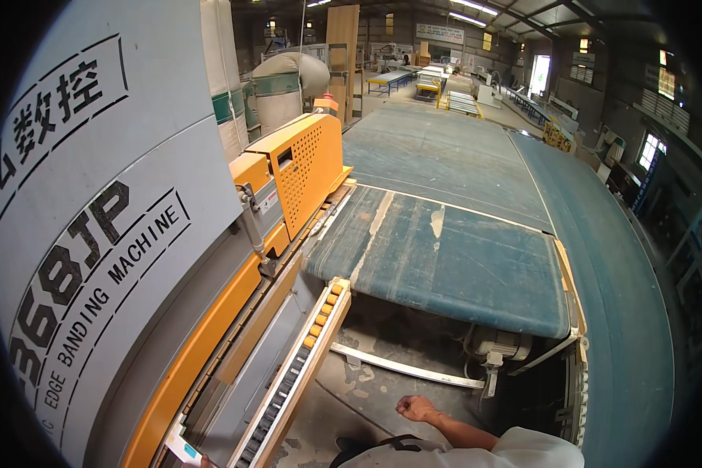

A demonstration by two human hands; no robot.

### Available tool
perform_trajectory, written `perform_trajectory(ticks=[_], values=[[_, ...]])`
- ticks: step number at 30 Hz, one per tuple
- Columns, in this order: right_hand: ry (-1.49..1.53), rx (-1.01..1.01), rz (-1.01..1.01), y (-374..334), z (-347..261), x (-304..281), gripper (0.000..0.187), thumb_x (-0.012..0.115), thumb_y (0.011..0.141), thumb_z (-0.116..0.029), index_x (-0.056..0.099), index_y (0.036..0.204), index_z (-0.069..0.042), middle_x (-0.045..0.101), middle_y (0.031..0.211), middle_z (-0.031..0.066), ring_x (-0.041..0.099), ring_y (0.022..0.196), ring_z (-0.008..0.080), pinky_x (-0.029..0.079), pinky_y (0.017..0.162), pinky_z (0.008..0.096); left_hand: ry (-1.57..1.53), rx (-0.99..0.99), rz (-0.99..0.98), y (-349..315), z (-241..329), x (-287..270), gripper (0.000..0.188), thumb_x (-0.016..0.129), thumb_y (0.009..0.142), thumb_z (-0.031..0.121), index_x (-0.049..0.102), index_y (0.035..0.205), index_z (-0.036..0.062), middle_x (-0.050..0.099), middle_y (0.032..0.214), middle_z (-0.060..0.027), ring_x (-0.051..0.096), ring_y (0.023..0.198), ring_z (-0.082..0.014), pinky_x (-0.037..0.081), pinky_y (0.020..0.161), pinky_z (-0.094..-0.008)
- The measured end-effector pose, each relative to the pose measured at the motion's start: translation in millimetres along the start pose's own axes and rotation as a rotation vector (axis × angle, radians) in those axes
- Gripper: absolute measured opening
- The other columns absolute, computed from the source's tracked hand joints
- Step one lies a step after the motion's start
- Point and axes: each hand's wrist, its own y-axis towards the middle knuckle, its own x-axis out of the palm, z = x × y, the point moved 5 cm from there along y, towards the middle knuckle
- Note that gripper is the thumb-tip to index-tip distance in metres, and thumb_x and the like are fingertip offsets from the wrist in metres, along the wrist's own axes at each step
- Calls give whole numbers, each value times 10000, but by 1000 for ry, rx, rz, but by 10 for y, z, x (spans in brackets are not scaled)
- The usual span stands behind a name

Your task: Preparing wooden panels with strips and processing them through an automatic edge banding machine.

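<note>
My right hand (pixel 416 407) hangs over the floor between the roller rail and the belt conveyor, its fingers curled in a loose fist. Nothing shows in it. Only a sliver of my left hand (pixel 204 462) appears at the lower edge, beside a small white piece with a teal patch (pixel 183 448) at the near end of the machine's feed track. Its fingers are cut off by the frame, so whether it grips the piece is hidden. Alongside runs a narrow roller rail (pixel 296 374) with black and orange rollers.
A large grey machine (pixel 156 257) with an orange perforated guard (pixel 308 168) stands on my left. Ahead lies a worn green belt conveyor (pixel 460 257), with a motor (pixel 501 343) beneath it. Another green belt (pixel 624 312) curves along the right. A white floor-level bar (pixel 405 366) crosses the gap.
</note>
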Motion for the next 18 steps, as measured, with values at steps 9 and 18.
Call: perform_trajectory(ticks=[9, 18], values=[[146, -153, -26, 164, -782, -217, 304, 630, 874, -309, 693, 1054, -72, 727, 892, 74, 692, 839, 197, 529, 817, 309, 384, -377, -63, -8, 277, 507, 871, 662, 772, 698, 602, 1224, -44, 621, 1105, -291, 623, 994, -409, 517, 822, -518], [305, -377, 67, 573, -1189, -626, 257, 626, 880, -267, 693, 1027, -67, 680, 763, 95, 659, 702, 238, 526, 707, 333, 585, -350, -31, 175, 381, 1144, 945, 668, 737, 734, 561, 1295, -21, 596, 1220, -308, 624, 1078, -406, 521, 864, -507]])
